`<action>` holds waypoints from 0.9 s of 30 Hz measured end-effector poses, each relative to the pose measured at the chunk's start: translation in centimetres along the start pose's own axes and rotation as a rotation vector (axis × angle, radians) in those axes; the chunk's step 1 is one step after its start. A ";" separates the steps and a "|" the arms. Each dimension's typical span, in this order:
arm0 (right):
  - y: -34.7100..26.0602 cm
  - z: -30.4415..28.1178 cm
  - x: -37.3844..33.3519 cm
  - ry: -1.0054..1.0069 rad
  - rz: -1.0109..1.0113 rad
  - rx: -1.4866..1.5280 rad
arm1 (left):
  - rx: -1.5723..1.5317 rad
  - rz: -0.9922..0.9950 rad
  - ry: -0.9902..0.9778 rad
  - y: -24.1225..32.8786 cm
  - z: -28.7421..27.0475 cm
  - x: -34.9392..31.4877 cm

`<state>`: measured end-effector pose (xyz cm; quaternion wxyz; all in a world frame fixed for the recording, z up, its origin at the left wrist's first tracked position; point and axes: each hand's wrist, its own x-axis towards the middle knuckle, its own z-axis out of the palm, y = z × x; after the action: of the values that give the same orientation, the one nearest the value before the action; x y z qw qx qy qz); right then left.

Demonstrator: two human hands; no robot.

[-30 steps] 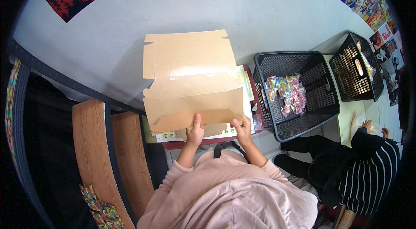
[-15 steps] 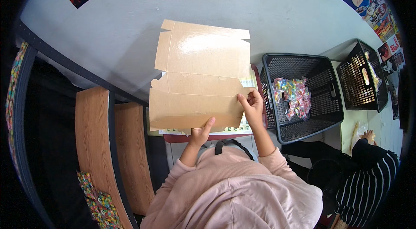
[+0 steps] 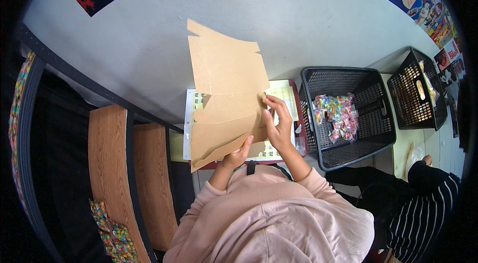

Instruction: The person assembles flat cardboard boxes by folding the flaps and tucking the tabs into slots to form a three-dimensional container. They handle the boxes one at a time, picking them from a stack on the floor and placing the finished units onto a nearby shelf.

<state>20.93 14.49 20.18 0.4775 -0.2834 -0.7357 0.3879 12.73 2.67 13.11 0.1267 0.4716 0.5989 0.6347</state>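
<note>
An unfolded brown cardboard box blank [image 3: 229, 68] is held up in front of me, tilted, with creases and cut flaps. My left hand [image 3: 236, 156] grips its near edge, thumb on top and fingers hidden beneath. The near panel bends upward along a crease. At the right edge, the bent fingers of my right hand [image 3: 281, 126] take hold of a small side flap, which is folding inward. Under the cardboard lie printed sheets [image 3: 189, 136] with rows of small labels, on a dark red-edged table [image 3: 302, 146].
Right of the table stands a black plastic crate [image 3: 371, 118] holding small wrapped candies [image 3: 336, 116]. A second black basket [image 3: 416, 91] is farther right. A co-worker in a striped top [image 3: 423, 213] sits at lower right. Wood-faced shelves [image 3: 107, 153] with colourful packets [image 3: 114, 233] stand at left.
The cardboard has turned and tilted, its right side swinging inward and its near panel bending up. My right hand has shifted slightly left along the edge. More label sheets show underneath.
</note>
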 end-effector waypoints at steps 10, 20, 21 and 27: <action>7.9 -3.3 2.9 -0.413 0.395 1.460 | -0.627 -0.264 0.077 0.9 -1.9 2.2; 6.2 -2.3 4.6 -0.514 0.617 1.121 | -0.750 -0.290 -0.068 -0.1 -2.1 2.9; 6.1 -2.4 4.8 -0.515 0.612 1.089 | -0.754 -0.289 -0.076 -0.2 -2.1 3.0; 4.0 -2.9 6.2 -0.414 0.632 0.831 | -0.528 -0.293 -0.078 0.3 -2.1 3.4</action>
<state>21.40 22.36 20.54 0.2550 -0.1962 -0.4788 0.8169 9.54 3.74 15.28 0.3582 0.3550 0.4698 0.7245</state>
